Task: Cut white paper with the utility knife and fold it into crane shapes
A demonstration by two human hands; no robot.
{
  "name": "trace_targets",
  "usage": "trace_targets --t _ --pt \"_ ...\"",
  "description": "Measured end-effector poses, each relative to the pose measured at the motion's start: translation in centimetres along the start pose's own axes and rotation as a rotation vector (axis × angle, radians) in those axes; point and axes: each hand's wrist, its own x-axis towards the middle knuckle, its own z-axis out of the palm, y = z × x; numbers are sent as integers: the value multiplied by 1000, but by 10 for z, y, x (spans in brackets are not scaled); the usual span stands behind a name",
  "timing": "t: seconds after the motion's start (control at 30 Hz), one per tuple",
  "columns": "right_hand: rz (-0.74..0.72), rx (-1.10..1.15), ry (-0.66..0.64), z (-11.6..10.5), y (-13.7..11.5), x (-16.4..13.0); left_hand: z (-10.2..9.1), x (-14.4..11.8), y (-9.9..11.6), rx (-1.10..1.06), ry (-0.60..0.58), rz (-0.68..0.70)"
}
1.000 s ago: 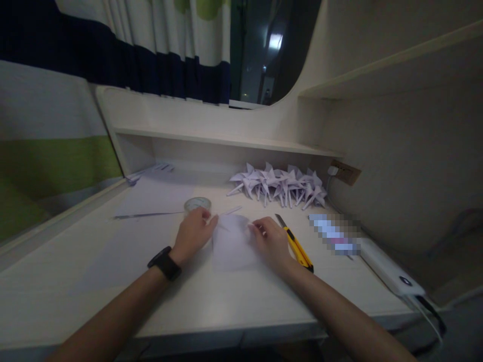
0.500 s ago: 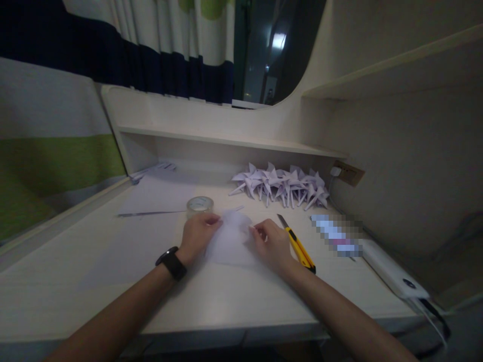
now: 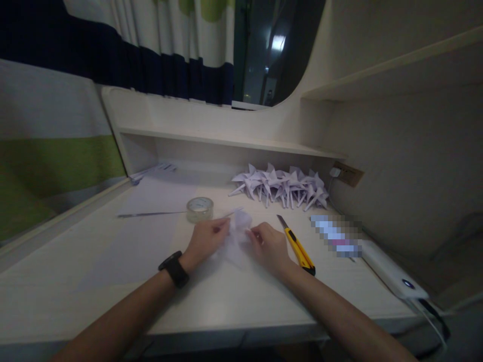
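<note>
Both hands meet over a small sheet of white paper (image 3: 238, 229) on the table (image 3: 226, 306). The left hand (image 3: 207, 240) pinches the paper's left edge, its fingers (image 3: 222, 224) drawn narrow onto the sheet. The right hand (image 3: 268, 245) grips the opposite edge, its fingers (image 3: 253, 232) likewise closed on the paper. Between the two sets of fingers the sheet is bunched and lifted, its top part rising off the table while its lower part lies flat under the hands. A black watch (image 3: 174, 269) sits on the left wrist.

Just beyond the left fingers stands a roll of clear tape (image 3: 199, 208), with a thin paper strip (image 3: 232, 212) lying close behind the fingertips. Just to the right of the right fingers lies a yellow utility knife (image 3: 296, 245), its blade out and pointing away. Well beyond both sets of fingers, against the back of the table under a shelf (image 3: 226, 142), sits a row of folded paper pinwheels (image 3: 281, 185). Far to the right of the fingers, a white power bank (image 3: 392, 275) rests near the table's edge.
</note>
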Motion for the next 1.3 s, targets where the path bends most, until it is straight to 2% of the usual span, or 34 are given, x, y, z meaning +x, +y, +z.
trace_targets --t 0.1,0.2,0.33,0.4,0.53,0.6,0.77,0.9,1.0,1.07,1.17,1.3 --pt "-23 23 -14 2 1 -1 4 1 1 -259 -32 -71" --pt "-26 33 -36 3 1 -2 6 2 2 -493 -12 -159" --pt "-16 50 -73 3 0 -4 8 3 4 -609 27 -187" --pt "-15 49 -91 3 -1 -4 5 4 5 -511 41 -216" --pt "-5 35 -102 4 0 -5 -6 7 2 -68 132 -277" --pt "-2 27 -104 5 0 -5 -12 9 -2 54 126 -277" --pt "-26 4 -145 4 -1 -4 -12 11 -12 50 -64 -268" --pt "-86 -47 -207 -1 -3 -2 -4 13 -19 -56 -10 -248" --pt "-147 -73 -246 -6 -3 0 -2 14 -22 -116 -20 -148" --pt "-185 -77 -266 -8 -4 1 -3 15 -23 8 -29 -34" --pt "-237 -63 -294 -9 -5 2 -6 14 -21 251 30 107" --pt "-261 -9 -306 -5 -4 1 -8 11 -16 334 40 129"
